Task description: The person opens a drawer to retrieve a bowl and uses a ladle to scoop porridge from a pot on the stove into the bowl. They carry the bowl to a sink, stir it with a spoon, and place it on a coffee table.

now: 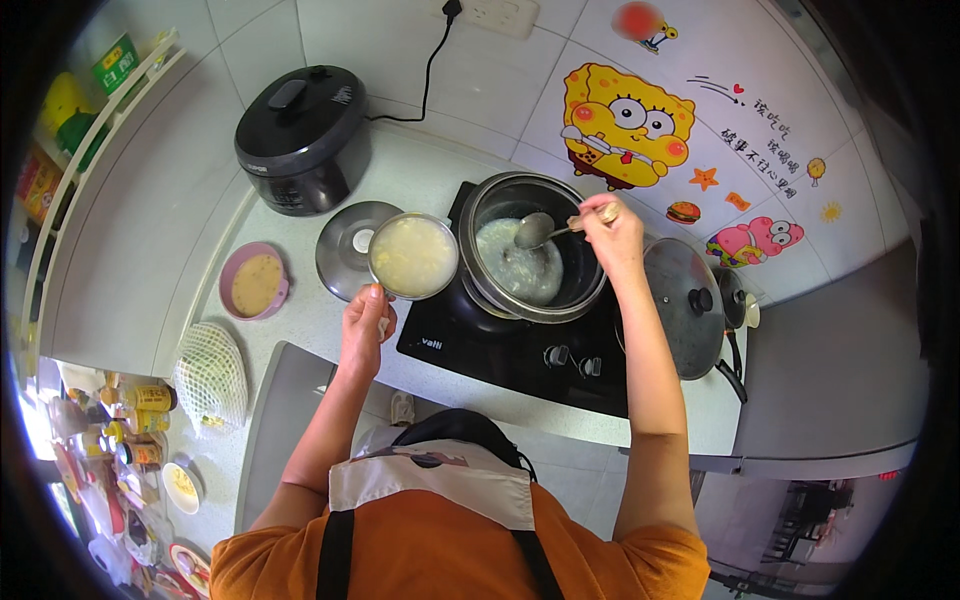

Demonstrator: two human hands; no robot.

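Observation:
My left hand (365, 330) grips the rim or handle of a round metal bowl (414, 256) of pale soup with yellowish bits, held just left of the pot and over part of a steel lid (349, 262). My right hand (615, 232) holds a metal ladle (534, 230) by its handle, its bowl inside a deep pot (525, 311) at the surface of cloudy, pale liquid. The pot sits on a black gas stove (450, 334). A pink bowl (283, 289) with beige soup stands on the counter to the left.
A black electric pressure cooker (300, 142) stands at the back left, its cord running to the wall. A lidded frying pan (679, 315) is right of the pot. White foam netting (214, 375), a small bowl (182, 487) and several bottles (150, 397) lie along the left counter.

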